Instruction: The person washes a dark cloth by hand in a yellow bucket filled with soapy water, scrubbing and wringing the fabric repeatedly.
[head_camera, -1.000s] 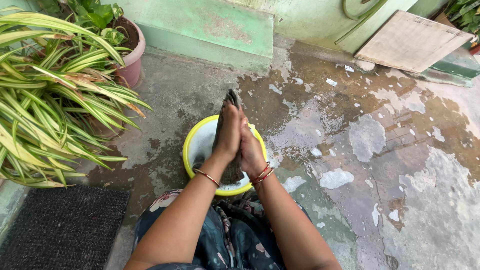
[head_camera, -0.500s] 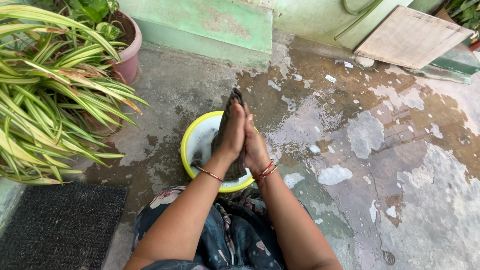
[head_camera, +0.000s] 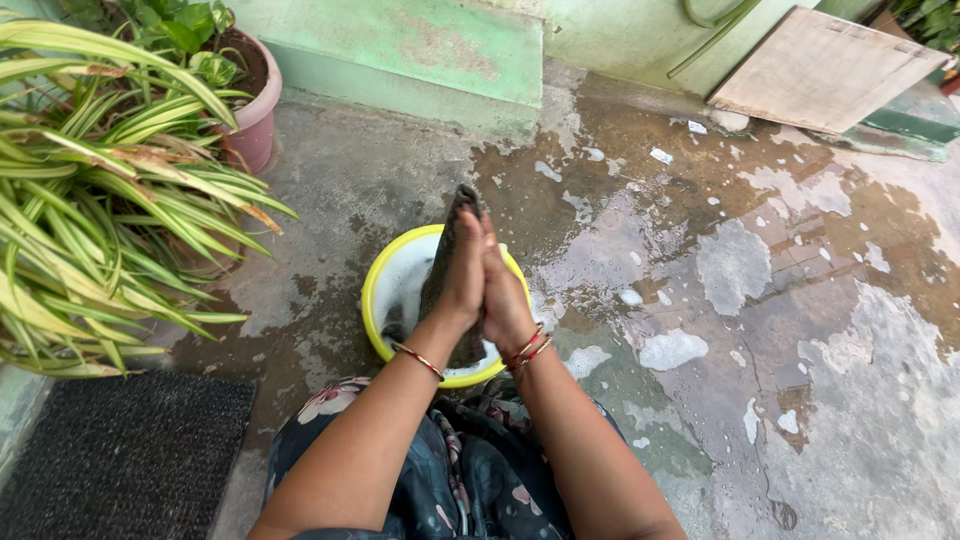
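My left hand (head_camera: 458, 272) and my right hand (head_camera: 503, 292) are pressed palm to palm over a yellow basin (head_camera: 378, 286) of soapy water. Between the palms sits a dark wet cloth (head_camera: 462, 198); its top sticks out above my fingertips and its lower end hangs into the basin. Thin bangles circle both wrists. My patterned dark skirt (head_camera: 460, 470) fills the bottom of the view, between my forearms.
A striped-leaf plant (head_camera: 90, 210) and a pink pot (head_camera: 255, 120) stand at the left. A dark doormat (head_camera: 120, 455) lies at bottom left. The concrete floor (head_camera: 760, 300) is wet with foam patches. A wooden board (head_camera: 820, 75) leans at the green wall, top right.
My hands have rubbed the cloth between the palms with small back-and-forth shifts and stayed above the basin. The view has drifted slightly.
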